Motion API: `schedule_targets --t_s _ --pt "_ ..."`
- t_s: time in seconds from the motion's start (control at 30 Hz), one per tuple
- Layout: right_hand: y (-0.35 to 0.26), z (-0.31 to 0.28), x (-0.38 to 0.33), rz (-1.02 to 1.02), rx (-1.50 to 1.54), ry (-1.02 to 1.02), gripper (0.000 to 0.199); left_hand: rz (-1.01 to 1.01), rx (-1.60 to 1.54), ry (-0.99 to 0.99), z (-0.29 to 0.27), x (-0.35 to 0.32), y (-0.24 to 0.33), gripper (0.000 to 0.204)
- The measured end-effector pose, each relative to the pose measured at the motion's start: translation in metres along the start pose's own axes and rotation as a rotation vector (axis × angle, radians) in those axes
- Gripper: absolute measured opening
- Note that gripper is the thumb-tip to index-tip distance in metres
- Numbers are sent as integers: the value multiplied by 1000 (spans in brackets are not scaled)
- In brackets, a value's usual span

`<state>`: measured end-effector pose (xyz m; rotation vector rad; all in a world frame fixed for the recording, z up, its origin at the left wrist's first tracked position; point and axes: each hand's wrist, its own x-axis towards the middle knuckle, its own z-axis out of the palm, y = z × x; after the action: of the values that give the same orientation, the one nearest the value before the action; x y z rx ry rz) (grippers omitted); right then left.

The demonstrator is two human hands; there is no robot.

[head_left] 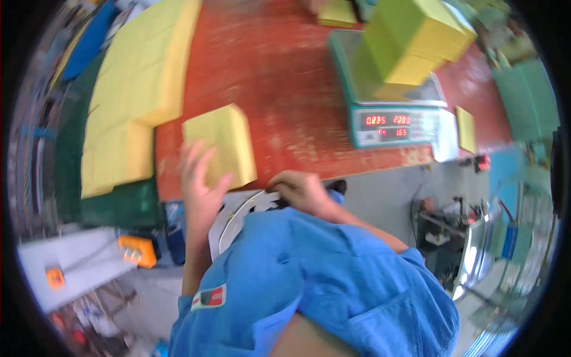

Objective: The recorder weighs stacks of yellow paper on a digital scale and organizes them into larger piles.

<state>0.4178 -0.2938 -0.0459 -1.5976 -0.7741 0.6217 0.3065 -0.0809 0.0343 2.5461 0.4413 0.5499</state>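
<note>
A yellow block [217,137], which looks like a thick stack of paper, lies at the near edge of the red table. My left hand [202,178] is at its near left side, slightly blurred, fingers spread and overlapping the block. Contact there cannot be judged. To the right of the block, my right hand [300,189] is at the table's edge with its fingers curled together. Whatever they may hold is hidden.
Many similar yellow blocks [134,77] stand in rows along the left. A green scale [380,128] with lit red digits carries a tall yellow stack [410,41]. The red table [262,71] spreads between them. A yellow pad [466,130] lies right of the scale.
</note>
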Motion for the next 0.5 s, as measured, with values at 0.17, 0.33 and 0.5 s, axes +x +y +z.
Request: schedule_targets --t_s 0.17,0.33,0.5 --pt "-9 -7 -8 143 53 38 13 160 134 -205 -20 -6 -1 58" --pt "-6 -1 -13 127 52 36 13 219 128 -178 -22 -8 -2 47" --pt "-6 1 -11 99 3 26 13 237 78 -155 -24 -7 -9 38"
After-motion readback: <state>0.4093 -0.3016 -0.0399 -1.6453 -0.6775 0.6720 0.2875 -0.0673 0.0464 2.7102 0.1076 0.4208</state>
